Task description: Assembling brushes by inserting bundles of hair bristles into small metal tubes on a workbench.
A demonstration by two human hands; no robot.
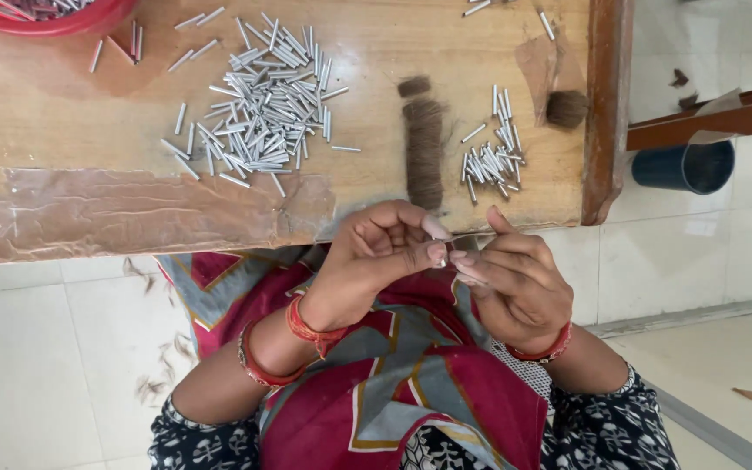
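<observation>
Both hands meet just off the near edge of the wooden surface [63, 113]. The left hand [380, 252] is curled, its thumb and forefinger pinched together; the right hand [511, 283] faces it, fingertips touching the left hand's fingertips. Between those fingertips sits something small and pale [442, 261], too tiny to tell what it is, so I cannot say which hand actually grips it.

Taking the dark strip of brown fibre [424, 148] on the surface as landmark: the hands are just below its near end. To its left lies a large heap of short silvery metal tubes [258, 104]; to its right, a smaller heap of the same tubes [493, 161]. Further right, by the surface's raised wooden rim, sits a brown fibre tuft [566, 108]. Far to the upper left, a red bowl [45, 17] shows at the corner. Beyond the rim, a dark blue cup [685, 165].
</observation>
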